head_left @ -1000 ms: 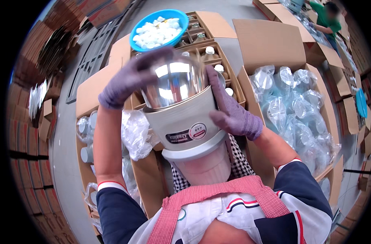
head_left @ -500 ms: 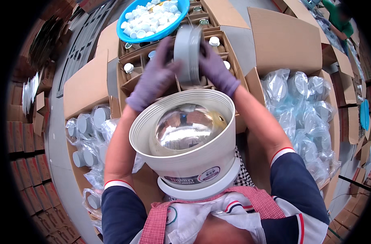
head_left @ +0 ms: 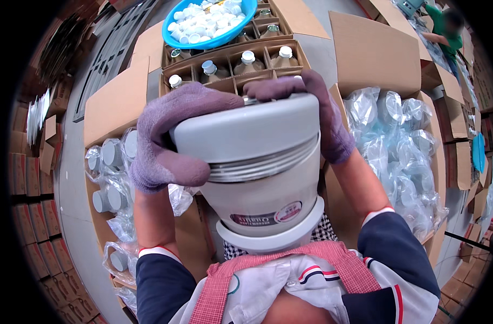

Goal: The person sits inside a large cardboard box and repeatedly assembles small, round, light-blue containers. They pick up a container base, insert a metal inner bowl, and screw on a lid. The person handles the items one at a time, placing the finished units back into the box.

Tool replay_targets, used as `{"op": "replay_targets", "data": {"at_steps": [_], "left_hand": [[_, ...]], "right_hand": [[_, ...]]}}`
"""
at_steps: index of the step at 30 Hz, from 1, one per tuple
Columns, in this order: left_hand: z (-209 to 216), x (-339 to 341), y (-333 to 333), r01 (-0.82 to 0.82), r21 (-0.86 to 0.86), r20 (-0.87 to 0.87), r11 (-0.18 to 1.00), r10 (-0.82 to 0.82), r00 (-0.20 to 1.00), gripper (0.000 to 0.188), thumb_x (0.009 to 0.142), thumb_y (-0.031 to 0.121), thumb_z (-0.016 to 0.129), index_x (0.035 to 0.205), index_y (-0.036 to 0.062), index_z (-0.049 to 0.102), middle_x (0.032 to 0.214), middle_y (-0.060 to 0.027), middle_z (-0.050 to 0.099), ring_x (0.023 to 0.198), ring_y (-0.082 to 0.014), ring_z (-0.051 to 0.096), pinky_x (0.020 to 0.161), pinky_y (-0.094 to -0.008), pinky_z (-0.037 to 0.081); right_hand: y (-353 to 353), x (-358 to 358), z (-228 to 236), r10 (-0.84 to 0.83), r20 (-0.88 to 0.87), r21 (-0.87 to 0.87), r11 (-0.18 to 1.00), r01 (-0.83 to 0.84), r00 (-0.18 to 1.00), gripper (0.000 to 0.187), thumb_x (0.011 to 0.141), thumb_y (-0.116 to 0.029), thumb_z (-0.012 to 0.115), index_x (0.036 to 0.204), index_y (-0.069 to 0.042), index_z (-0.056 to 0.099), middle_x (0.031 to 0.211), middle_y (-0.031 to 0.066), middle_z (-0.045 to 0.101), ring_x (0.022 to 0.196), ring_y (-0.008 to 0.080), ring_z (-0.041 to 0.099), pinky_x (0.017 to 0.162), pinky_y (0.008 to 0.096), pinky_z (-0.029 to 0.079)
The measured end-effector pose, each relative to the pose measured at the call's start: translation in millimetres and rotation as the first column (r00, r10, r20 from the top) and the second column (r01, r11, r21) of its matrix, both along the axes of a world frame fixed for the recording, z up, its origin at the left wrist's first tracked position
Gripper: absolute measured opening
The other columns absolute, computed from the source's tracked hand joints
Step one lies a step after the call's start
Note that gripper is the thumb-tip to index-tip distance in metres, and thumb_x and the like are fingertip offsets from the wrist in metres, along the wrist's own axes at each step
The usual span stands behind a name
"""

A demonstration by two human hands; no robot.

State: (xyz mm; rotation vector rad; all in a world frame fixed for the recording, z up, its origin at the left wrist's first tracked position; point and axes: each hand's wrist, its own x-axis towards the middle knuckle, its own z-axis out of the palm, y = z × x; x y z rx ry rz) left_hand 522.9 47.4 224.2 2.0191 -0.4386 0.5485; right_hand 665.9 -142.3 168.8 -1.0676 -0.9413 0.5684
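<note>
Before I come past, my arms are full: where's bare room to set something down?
The strip of grey floor between the left carton and the stacked boxes looks bare. The middle is crowded: left hand and right hand hold the grey top near bottles; bagged parts fill the right carton.

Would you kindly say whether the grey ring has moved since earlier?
Yes, the grey ring moved toward the person, from over the bottle box to the white container.
</note>
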Motion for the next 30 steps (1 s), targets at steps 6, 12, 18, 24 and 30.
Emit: {"op": "replay_targets", "data": {"at_steps": [6,12,18,24,30], "left_hand": [[-5,-3,5,0.045,0.054,-0.054,0.997,-0.042,0.998,0.066,0.056,0.038,0.071,0.105,-0.0059,0.068,0.098,-0.0164,0.069,0.086,-0.0272,0.063,0.078,-0.0359,0.049],[-18,-17,-13,-0.054,-0.007,0.059,0.999,0.054,0.997,0.056,0.067,0.042,0.067,0.098,-0.0051,0.071,0.091,-0.0172,0.07,0.081,-0.0287,0.064,0.076,-0.0367,0.048],[-9,-33,-37,-0.217,0.165,0.046,0.962,0.213,0.976,0.057,0.079,0.049,0.058,0.102,-0.0019,0.069,0.098,-0.0148,0.069,0.091,-0.03,0.063,0.083,-0.0384,0.046],[-60,-42,25,-0.495,-0.052,-0.225,0.867,0.473,0.852,0.041,0.091,0.021,0.045,0.125,0.0016,0.056,0.132,-0.0183,0.053,0.126,-0.0326,0.048,0.106,-0.0412,0.036],[-30,-32,3,-0.066,-0.109,-0.025,0.992,0.063,0.998,0.057,0.086,0.053,0.052,0.109,0.0037,0.069,0.118,-0.0187,0.063,0.113,-0.0324,0.057,0.099,-0.042,0.041]], "right_hand": [[-5,7,6,0.041,0.171,-0.035,0.999,-0.035,0.984,0.064,0.103,-0.046,0.023,0.104,0.002,0.066,0.115,0.0184,0.064,0.111,0.0286,0.059,0.101,0.038,0.042],[-13,-18,2,-0.179,0.264,0.141,0.979,0.146,0.948,0.052,0.101,-0.039,0.037,0.092,0.003,0.067,0.1,0.0177,0.066,0.098,0.0262,0.061,0.093,0.0389,0.045],[-6,-13,-15,-0.019,0.04,0.099,0.995,0.015,0.999,0.057,0.099,-0.045,0.037,0.081,0.003,0.062,0.092,0.0169,0.065,0.092,0.0271,0.06,0.092,0.0399,0.045],[-9,-35,48,-0.181,0.17,0.264,0.955,0.132,0.969,0.059,0.095,-0.053,0.04,0.113,-0.004,0.066,0.115,0.0147,0.063,0.112,0.0243,0.057,0.099,0.0378,0.041],[-6,-26,41,-0.03,0.51,-0.079,0.993,0.082,0.86,0.088,0.094,-0.07,0.02,0.103,0.002,0.069,0.105,0.0119,0.068,0.099,0.0199,0.062,0.092,0.0304,0.045]]}}
